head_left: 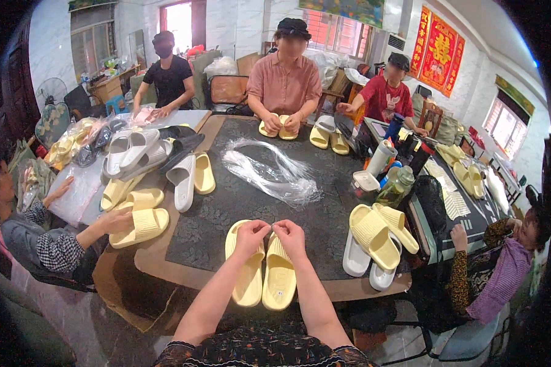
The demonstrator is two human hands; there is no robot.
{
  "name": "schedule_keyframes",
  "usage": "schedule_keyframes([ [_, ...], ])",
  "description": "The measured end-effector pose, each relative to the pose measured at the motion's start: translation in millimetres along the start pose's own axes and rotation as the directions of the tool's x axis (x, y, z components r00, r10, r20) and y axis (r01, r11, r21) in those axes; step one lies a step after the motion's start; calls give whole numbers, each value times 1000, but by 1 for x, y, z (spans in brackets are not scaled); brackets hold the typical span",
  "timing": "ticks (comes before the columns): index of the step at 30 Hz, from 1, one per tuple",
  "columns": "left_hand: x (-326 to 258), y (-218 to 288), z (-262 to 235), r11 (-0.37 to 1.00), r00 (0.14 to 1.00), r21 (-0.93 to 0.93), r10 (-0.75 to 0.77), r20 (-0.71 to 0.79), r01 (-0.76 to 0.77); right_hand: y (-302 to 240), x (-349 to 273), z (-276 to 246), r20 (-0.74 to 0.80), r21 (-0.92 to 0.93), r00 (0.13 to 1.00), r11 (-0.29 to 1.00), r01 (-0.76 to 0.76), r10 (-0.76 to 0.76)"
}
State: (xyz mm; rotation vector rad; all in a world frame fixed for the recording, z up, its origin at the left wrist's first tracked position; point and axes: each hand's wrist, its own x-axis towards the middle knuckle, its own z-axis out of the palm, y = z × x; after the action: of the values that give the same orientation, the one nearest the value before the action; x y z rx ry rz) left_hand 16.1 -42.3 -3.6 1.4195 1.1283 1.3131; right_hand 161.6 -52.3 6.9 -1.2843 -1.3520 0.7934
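Pale-yellow slide sandals (280, 278), one pair: side by side, toes outward, at the near edge of a dark patterned table mat (196, 238). Left hand (251, 237) and right hand (289, 237): above the straps, fingertips pinched narrow, nearly meeting; cannot tell what they hold. Beyond: clear plastic strands (275, 188), loosely bundled. Right: yellow ribbed slides (371, 227) lying over white slides (355, 258).

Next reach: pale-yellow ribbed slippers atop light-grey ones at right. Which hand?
Right, probably: the right hand is nearer the pale-yellow ribbed slippers; the left hand is farther and would have to cross past the right.
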Motion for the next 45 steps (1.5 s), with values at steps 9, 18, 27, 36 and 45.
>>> schedule_keyframes([
  [9,3,-8,0,998,1000,56,-8,-9,9,13,2,-3,21,11,999,999,-34,33],
  [18,6,-20,-2,1000,1000,-11,-8,12,8,13,2,-2,55,-102,997,993,61,-56],
  [27,3,-6,3,999,1000,-43,-6,20,7,14,5,-2,77,125,997,992,-33,23],
  [36,3,-10,2,999,1000,-46,-11,-26,10,8,3,-2,91,185,996,982,-21,4],
  [45,5,-13,-2,999,1000,-32,-25,12,26,11,5,0,186,191,982,979,-74,38],
])
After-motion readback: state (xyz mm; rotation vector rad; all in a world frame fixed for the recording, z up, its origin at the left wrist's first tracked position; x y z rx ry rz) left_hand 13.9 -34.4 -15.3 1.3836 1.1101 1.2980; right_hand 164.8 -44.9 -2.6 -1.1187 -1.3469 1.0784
